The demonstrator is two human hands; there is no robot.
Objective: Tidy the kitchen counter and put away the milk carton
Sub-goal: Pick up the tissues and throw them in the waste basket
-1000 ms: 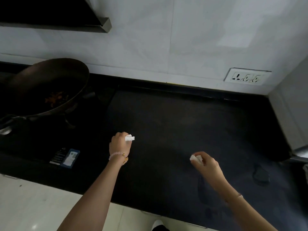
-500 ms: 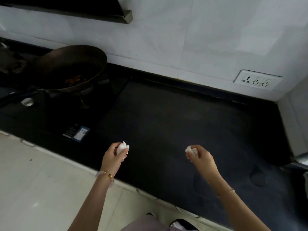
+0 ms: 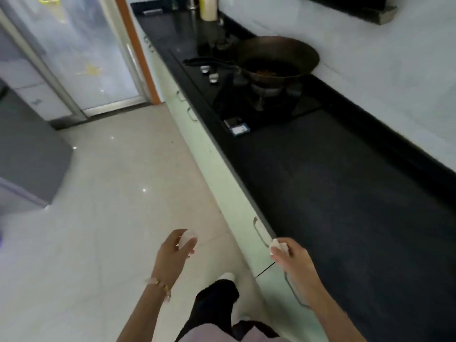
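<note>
Separately, left hand point(image 3: 174, 251) and right hand point(image 3: 290, 259) each pinch a white scrap point(image 3: 278, 246).

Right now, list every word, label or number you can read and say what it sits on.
Nothing can be read.
Sticker on the stove's near corner: print too blurred.
Yellow marks on the glass door: blurred, no letters made out.
</note>
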